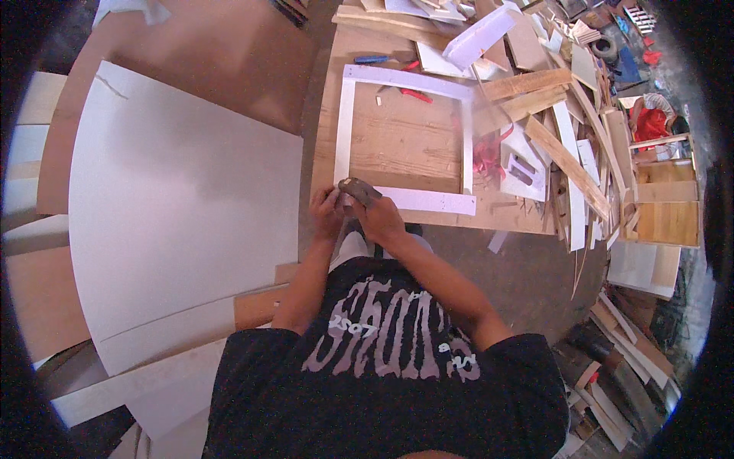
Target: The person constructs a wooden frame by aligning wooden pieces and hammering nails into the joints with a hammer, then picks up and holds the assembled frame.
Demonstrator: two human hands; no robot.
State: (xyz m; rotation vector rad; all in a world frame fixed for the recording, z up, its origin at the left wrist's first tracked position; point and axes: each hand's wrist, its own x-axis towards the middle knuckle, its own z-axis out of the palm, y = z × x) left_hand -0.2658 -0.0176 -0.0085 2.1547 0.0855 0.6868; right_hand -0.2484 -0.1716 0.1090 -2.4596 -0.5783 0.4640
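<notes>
A white four-sided wooden frame (405, 199) lies on a plywood work table (321, 161). At its near left corner my right hand (378, 218) grips a dark, worn hand tool (359, 191), which partly hides that corner. My left hand (327, 210) is just left of it, fingers curled at the same corner; what they hold, if anything, is too hidden to make out. A blue-handled tool (371, 59) lies beyond the frame's far rail, and a red-handled tool (415, 95) shows inside the frame's far right part.
Wood offcuts (566, 168) crowd the table's right side and far end. A large white board (183, 214) rests on brown sheets at left. More scraps (612, 367) lie at lower right. Another person in red (650, 118) is at the far right, beside a wooden cabinet (665, 214).
</notes>
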